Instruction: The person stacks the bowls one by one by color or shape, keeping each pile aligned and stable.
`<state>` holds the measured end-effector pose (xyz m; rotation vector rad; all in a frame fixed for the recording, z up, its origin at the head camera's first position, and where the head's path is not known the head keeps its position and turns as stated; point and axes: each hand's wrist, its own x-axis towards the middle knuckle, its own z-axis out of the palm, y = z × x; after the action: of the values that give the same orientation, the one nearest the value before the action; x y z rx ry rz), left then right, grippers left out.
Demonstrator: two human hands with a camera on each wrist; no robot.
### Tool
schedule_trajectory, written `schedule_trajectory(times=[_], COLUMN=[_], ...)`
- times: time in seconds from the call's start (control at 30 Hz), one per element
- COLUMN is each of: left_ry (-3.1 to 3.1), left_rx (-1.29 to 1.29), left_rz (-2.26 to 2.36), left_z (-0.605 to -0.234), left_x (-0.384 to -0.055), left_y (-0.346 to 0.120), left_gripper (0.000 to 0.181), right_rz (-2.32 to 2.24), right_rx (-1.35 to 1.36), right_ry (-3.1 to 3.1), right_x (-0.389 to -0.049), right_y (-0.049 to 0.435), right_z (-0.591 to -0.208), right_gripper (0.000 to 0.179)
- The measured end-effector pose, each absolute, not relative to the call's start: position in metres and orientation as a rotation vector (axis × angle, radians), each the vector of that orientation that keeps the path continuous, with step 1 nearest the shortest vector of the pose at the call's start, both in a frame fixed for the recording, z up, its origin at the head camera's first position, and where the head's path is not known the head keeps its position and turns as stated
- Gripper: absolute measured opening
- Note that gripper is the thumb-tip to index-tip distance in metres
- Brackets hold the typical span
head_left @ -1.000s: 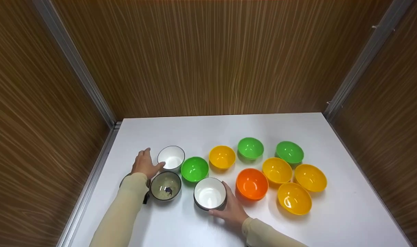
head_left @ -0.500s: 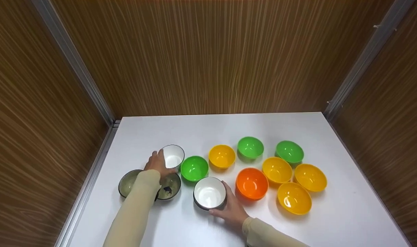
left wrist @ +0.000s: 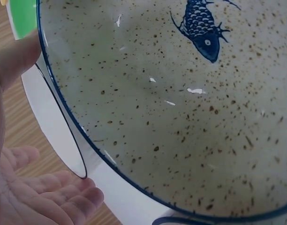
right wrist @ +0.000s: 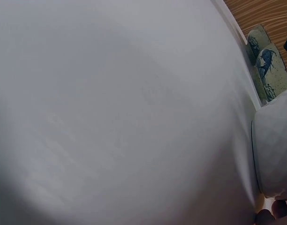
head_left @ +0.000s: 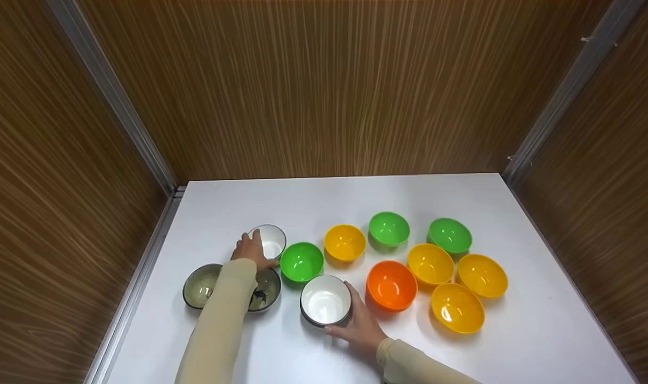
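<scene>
My left hand (head_left: 252,252) is at a white bowl (head_left: 273,242) with a thin dark rim, at the back left. In the left wrist view its fingers (left wrist: 64,197) are extended, tips right at the white bowl's rim, and the thumb (left wrist: 21,54) is on the other side. Under the left forearm lies a speckled grey-green bowl (head_left: 265,293) with a blue fish inside, partly hidden by the sleeve. My right hand (head_left: 360,325) grips a white bowl (head_left: 326,300) from its right side; a second dark rim shows just below it. Its faceted outer wall (right wrist: 277,140) fills the right wrist view's edge.
Another speckled bowl (head_left: 198,288) stands at far left. A green bowl (head_left: 302,262) sits between the two white ones. To the right are an orange bowl (head_left: 392,286), several yellow bowls (head_left: 457,309) and two green bowls (head_left: 389,229). Wood-patterned panels (head_left: 324,90) enclose the white table (head_left: 281,352).
My left hand has moved right, from beside the back white bowl to over its left rim, uncovering the far-left speckled bowl. The right hand and its bowl stay in place.
</scene>
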<state>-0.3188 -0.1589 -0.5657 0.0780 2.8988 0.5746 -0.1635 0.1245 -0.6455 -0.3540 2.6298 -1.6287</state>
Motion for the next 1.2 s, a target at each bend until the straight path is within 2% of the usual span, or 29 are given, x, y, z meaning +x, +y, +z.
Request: schedule_trajectory(times=[0.9,1.2], left_ry=[3.011,3.026], left_rx=[-0.04,-0.119], left_rz=[0.656,0.733], left_z=[-0.584,-0.578], left_x=[-0.326,-0.325], left_y=[-0.154,-0.153], left_gripper=[0.105,0.107], right_rz=[-1.645,-1.635], right_rx=[-0.349,-0.35], right_ry=[2.608,2.613], right_x=[-0.166,-0.165], right_y=[0.125,0.125], right_z=[-0.649,-0.649], right_gripper=[0.116,0.115])
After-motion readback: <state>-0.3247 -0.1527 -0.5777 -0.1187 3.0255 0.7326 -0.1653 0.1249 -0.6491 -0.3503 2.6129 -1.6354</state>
